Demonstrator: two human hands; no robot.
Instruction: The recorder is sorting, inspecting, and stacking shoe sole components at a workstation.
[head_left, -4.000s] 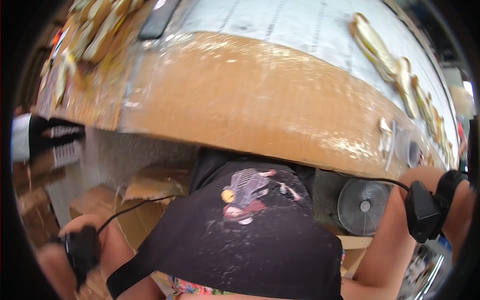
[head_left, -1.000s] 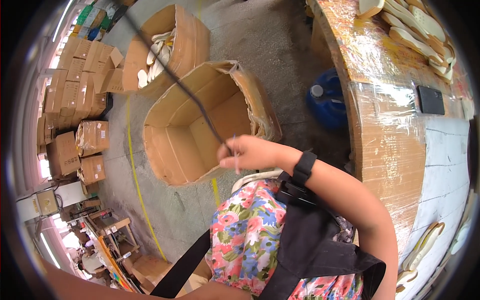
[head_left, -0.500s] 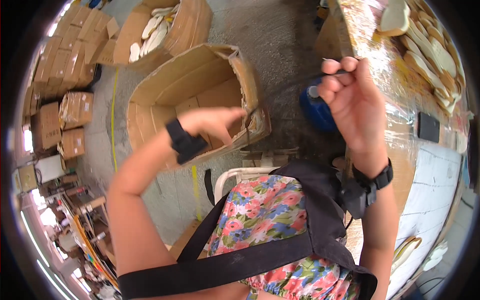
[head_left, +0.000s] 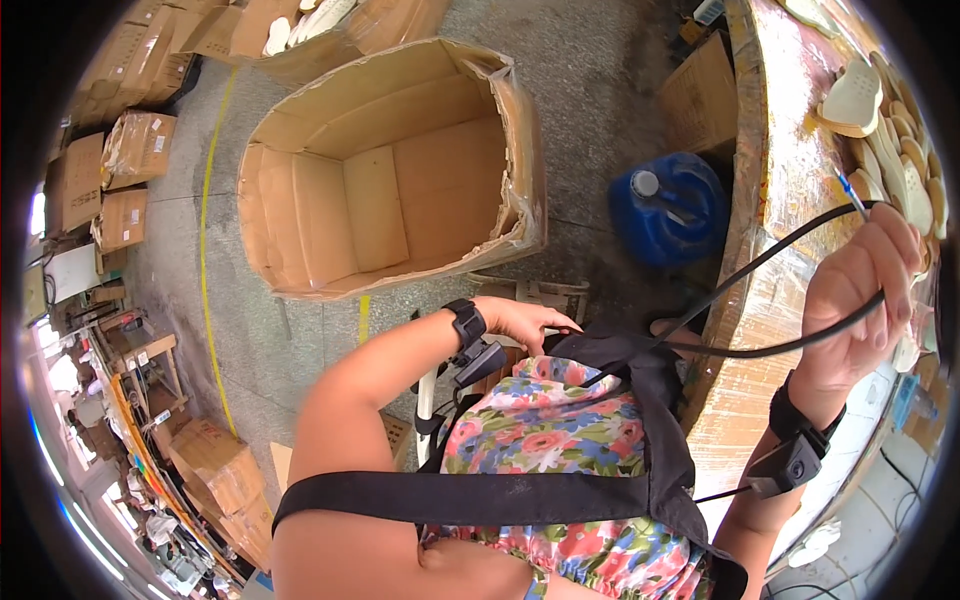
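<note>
My right hand (head_left: pixel 860 290) is raised at the right, its fingers closed round a looped black cable (head_left: pixel 770 350). A slim blue-and-white pen-like stick (head_left: pixel 850 190) juts above the same fingers; its lower end is hidden. The cable runs down to the black fabric (head_left: pixel 665 420) of the bag or apron at my front. My left hand (head_left: pixel 520 322) is at the top edge of this fabric, beside the floral cloth (head_left: pixel 540 430), fingers and thumb bent over the edge as if gripping it. Its fingertips are partly hidden. Both wrists wear black strapped devices.
A large cardboard box (head_left: pixel 290 190) with ragged rims stands ahead on the concrete floor. A blue jerrycan (head_left: pixel 680 215) is right of it. The plastic-covered workbench (head_left: pixel 780 200) on my right carries piled pale soles (head_left: pixel 885 150). More cartons (head_left: pixel 125 220) stand at the left.
My left hand has come back from the box rim to the fabric at my front. My right hand has moved right, out over the bench, with the cable. The view has shifted.
</note>
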